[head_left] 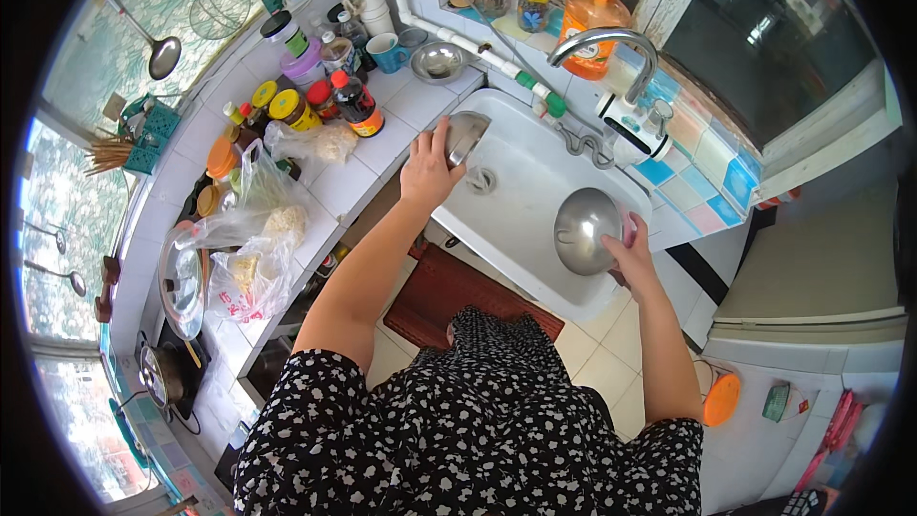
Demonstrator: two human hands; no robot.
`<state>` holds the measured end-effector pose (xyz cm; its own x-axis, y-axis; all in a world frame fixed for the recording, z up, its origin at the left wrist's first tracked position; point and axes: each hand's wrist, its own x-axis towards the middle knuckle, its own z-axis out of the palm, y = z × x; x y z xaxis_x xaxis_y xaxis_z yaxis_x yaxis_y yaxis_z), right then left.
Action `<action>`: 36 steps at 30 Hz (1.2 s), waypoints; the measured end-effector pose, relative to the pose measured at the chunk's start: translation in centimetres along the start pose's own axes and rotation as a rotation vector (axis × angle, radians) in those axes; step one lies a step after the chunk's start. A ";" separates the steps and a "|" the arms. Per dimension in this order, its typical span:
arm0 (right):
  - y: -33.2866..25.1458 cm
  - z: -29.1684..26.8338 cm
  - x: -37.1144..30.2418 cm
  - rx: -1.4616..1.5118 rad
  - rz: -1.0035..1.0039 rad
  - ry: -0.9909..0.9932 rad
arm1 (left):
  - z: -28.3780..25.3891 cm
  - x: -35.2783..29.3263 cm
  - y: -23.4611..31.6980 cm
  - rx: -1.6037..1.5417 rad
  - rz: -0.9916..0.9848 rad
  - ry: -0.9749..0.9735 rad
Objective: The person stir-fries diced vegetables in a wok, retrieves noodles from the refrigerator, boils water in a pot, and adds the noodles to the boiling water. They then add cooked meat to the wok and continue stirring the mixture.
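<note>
My left hand (430, 169) grips the rim of a small stainless steel bowl (468, 137), which is tilted at the left end of the white sink (521, 247). At the sink's right end my right hand (630, 253) is closed on the edge of a larger stainless steel bowl (585, 227), its rounded side facing up. A bit of something pink (629, 227) shows beside the right fingers; I cannot make out what it is. Between the two bowls the drain (480, 181) is visible. Above the sink's far side arches a chrome faucet (611, 35).
A soy-sauce-like dark bottle (357, 105), jars and plastic bags (258, 268) crowd the left counter. Another metal bowl (440, 62) sits behind the sink. An orange pump bottle (592, 24) stands behind the faucet. A brown mat (458, 296) lies on the floor.
</note>
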<state>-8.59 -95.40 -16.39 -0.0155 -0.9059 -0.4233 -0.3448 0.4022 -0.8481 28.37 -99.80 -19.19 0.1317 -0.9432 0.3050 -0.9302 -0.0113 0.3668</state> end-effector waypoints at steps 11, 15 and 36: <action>-12.2 -5.0 10.0 -0.247 -0.132 -0.216 | -0.2 1.9 0.8 -1.129 -0.769 -0.148; -10.9 -6.2 10.3 -0.208 -0.109 -0.174 | 0.8 2.2 1.5 -1.224 -0.785 -0.177; -2.0 2.7 12.5 0.536 0.173 -0.190 | 11.0 8.4 -13.8 -1.523 -1.205 0.051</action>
<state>-5.51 -107.14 -20.82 0.1558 -0.8014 -0.5775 0.1708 0.5977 -0.7833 38.55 -111.23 -31.41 0.4074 -0.6526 -0.6388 0.6677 -0.2644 0.6959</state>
